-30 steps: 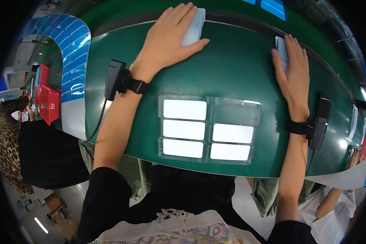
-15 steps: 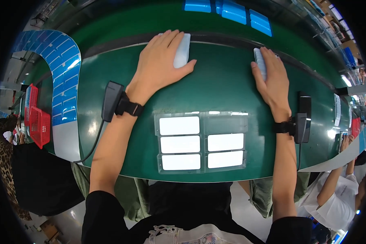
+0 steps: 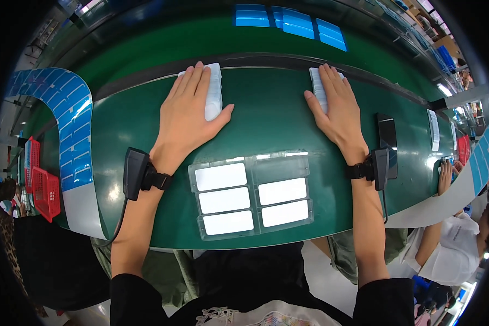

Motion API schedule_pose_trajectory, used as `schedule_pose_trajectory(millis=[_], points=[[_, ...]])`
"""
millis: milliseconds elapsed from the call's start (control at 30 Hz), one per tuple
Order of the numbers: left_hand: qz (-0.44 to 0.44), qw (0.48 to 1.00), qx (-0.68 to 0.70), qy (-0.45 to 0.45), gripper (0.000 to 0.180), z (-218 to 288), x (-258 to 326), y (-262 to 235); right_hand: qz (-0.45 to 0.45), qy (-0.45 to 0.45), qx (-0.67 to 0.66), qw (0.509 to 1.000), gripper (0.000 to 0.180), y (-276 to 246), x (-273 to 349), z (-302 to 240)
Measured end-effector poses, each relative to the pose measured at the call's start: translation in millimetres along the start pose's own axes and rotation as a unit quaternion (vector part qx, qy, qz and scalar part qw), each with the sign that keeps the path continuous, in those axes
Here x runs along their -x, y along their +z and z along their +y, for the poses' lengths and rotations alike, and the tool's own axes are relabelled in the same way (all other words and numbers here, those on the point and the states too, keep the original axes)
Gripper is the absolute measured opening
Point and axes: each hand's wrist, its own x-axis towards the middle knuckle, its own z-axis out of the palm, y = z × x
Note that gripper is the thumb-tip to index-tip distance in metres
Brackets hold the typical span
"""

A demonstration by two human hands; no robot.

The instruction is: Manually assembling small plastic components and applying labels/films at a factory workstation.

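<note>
Your left hand (image 3: pixel 190 111) lies flat, fingers open, on a white piece (image 3: pixel 214 91) at the far edge of the green belt (image 3: pixel 266 125). Your right hand (image 3: pixel 336 106) rests the same way on a second piece (image 3: pixel 318 87). Neither piece is gripped yet. The clear tray (image 3: pixel 251 194) near you has five cells filled and one cell empty at upper right, so most seems done. Compared with a second ago, both hands are closer together and nearer to you.
</note>
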Motion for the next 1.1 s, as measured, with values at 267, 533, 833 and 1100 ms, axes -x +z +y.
schedule_pose_trajectory(millis=[267,533,833,1100], points=[[-0.016,0.999,0.029,0.003,0.077,4.9,20.1,-14.1,-0.057,0.013,0.009,0.998,0.074,-13.8,12.8,-8.6],[-0.027,0.997,0.064,0.029,0.069,-5.6,31.2,-27.5,-0.075,0.017,-0.003,0.997,0.070,-25.7,23.1,-14.8],[-0.037,0.998,0.058,0.002,0.065,-1.7,39.3,-22.7,-0.050,0.018,-0.004,0.999,0.065,-19.8,29.2,-15.8],[-0.040,0.998,0.048,0.009,0.072,0.1,37.2,-24.9,-0.011,0.014,0.002,1.000,0.064,-23.2,33.6,-17.6]])
